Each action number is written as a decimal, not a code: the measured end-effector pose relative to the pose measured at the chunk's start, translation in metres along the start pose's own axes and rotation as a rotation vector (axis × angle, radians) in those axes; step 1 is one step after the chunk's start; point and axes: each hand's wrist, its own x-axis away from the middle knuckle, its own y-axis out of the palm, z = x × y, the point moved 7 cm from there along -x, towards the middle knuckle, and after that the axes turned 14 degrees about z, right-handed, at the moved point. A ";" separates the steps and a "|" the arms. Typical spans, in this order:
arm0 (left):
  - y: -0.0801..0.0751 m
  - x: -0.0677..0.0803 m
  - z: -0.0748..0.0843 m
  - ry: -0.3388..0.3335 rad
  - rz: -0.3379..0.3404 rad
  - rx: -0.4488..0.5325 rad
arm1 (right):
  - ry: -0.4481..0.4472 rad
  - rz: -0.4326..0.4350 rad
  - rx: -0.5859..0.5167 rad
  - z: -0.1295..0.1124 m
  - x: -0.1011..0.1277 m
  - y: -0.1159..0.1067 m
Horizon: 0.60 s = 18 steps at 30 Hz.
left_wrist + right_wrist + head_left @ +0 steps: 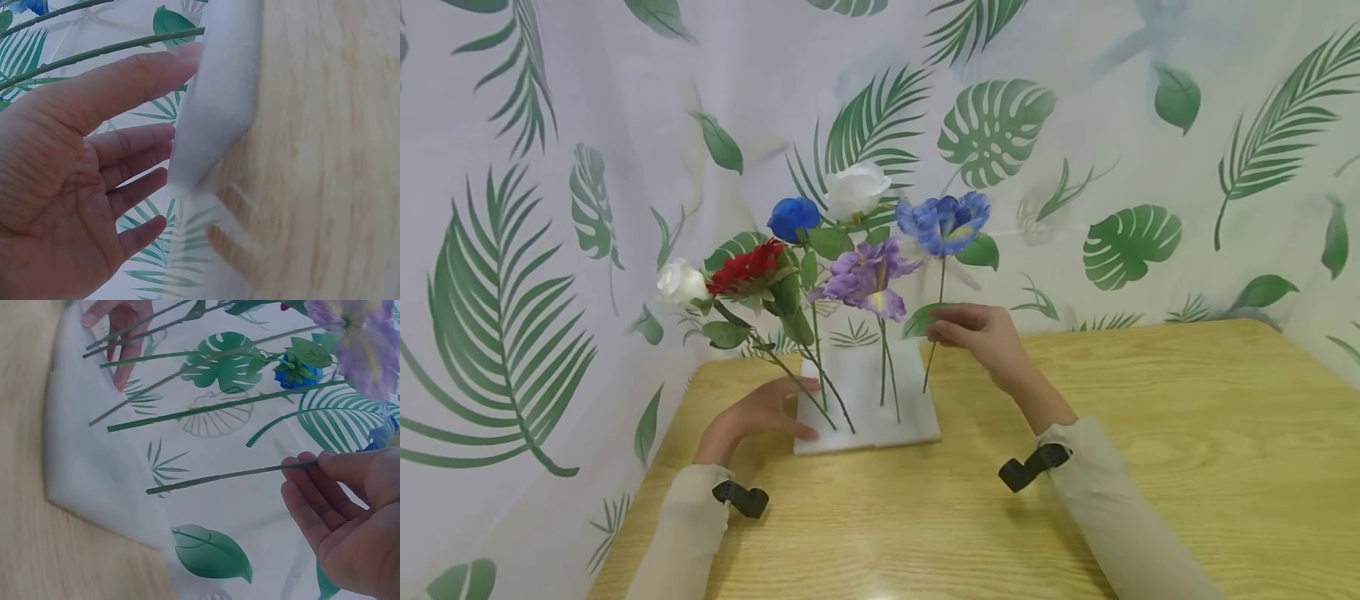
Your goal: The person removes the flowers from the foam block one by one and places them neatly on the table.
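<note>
Right hand pinches blue flower's stem mid-length, foot in foam block just below | left hand flat, steadying block's near edge on desk | stem thin, light, probably bendy: grip low.

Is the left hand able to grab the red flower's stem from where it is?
Probably yes. The left hand rests flat against the foam block, and the red flower leans toward it, unblocked.

A light wooden table with visible grain carries a flat white foam block near its back left corner, close to the leaf-printed backdrop.
</note>
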 end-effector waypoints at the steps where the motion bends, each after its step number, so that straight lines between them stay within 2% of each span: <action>1: 0.000 0.000 0.000 0.006 0.001 -0.005 | 0.000 0.003 0.001 -0.002 -0.001 -0.002; 5: -0.002 0.000 0.000 0.018 0.010 -0.020 | -0.005 0.017 0.011 -0.008 -0.004 -0.010; 18: 0.000 0.001 0.001 -0.012 0.010 0.003 | -0.018 0.040 0.010 -0.019 -0.004 -0.040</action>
